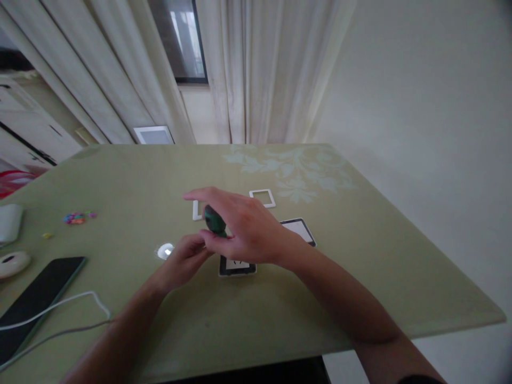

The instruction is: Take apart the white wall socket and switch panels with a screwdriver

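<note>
My right hand (252, 226) is wrapped round the dark green handle of a screwdriver (215, 221), its index finger stretched out past the handle. The shaft and tip are hidden behind my hands. Just left of it, my left hand (188, 260) is closed in a pinch near the tool's lower end; what its fingertips grip is hidden. Under both hands lies a small device with a white rim and a black-edged screen (238, 268), partly covered. A second such device (300, 230) lies flat beyond my right wrist.
Two white square frames, one whole (263, 198) and one partly hidden (196, 211), lie behind my hands. At left are a dark phone (40, 298), a white cable (94, 293), a white case (10, 223), a rounded white object (14, 264) and colourful small pieces (76, 218).
</note>
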Demonstrator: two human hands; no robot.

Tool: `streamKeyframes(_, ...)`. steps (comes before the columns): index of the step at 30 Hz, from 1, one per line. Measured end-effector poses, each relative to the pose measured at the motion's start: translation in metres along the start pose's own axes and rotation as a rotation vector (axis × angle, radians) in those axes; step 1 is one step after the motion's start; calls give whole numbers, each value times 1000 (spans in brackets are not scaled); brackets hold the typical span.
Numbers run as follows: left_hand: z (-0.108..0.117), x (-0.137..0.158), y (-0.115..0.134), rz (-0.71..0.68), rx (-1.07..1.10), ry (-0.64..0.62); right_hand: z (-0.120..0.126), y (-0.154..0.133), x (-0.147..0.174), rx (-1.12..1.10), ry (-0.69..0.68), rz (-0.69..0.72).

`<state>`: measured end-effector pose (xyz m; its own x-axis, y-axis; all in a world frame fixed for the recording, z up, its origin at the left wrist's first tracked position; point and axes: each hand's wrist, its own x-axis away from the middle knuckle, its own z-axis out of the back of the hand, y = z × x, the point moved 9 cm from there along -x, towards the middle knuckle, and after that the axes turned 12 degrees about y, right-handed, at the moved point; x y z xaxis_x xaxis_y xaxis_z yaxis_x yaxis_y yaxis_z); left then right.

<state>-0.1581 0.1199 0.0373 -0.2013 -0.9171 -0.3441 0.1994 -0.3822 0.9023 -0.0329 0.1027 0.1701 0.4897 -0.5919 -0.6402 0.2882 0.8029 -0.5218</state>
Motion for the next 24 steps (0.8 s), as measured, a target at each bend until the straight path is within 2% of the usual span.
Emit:
streamKeyframes(8, -4, -3, 0, 25, 10, 92, -1, 5, 1, -46, 44, -13)
streamKeyframes(14, -4, 1, -5, 4, 31, 45, -1, 5, 0, -43, 56, 8)
streamKeyframes(20, -2, -3, -8, 12, 11, 167, -2, 4, 1, -71, 61, 3)
streamKeyframes(24, -3, -2, -3, 9, 39, 129, -2, 4, 2, -51, 59, 4)
